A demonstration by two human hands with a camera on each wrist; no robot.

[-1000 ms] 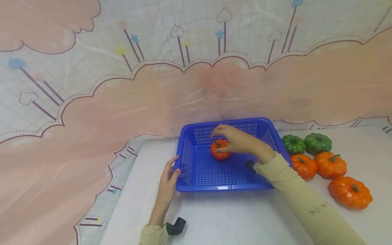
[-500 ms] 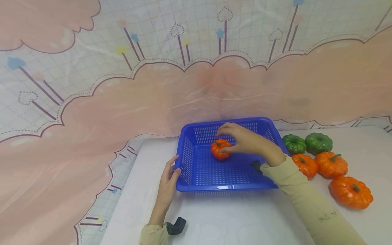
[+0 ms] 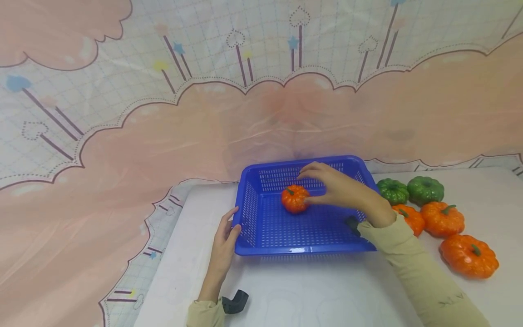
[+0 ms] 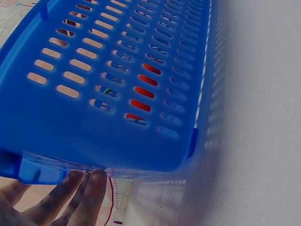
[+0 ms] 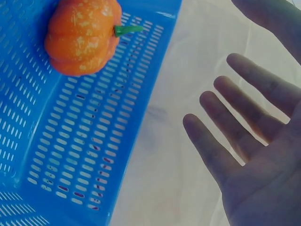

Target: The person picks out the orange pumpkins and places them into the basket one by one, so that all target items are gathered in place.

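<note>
A blue plastic basket (image 3: 300, 250) with slotted walls stands on the white table. Inside it lies a small orange pumpkin (image 3: 295, 199) with a green stem, seen close up in the right wrist view. My right hand (image 3: 333, 186) hovers over the basket, just right of that pumpkin, its fingers spread and holding nothing; the right wrist view shows the palm (image 5: 268, 183) with extended fingers. At the basket's left side, my left hand (image 3: 222, 243) touches the rim with thumb and fingertips. In the left wrist view, its straight fingers (image 4: 89, 197) meet the basket's outer wall.
To the basket's right are two green pumpkins (image 3: 426, 190) and three orange ones, the nearest orange pumpkin (image 3: 469, 256) set apart. A black curved piece (image 3: 235, 302) is beside the left cuff. A patterned pink cloth (image 3: 163, 136) hangs behind the table.
My right hand has drawn back rightward off the orange pumpkin, which stays in the basket. The left hand remains at the rim.
</note>
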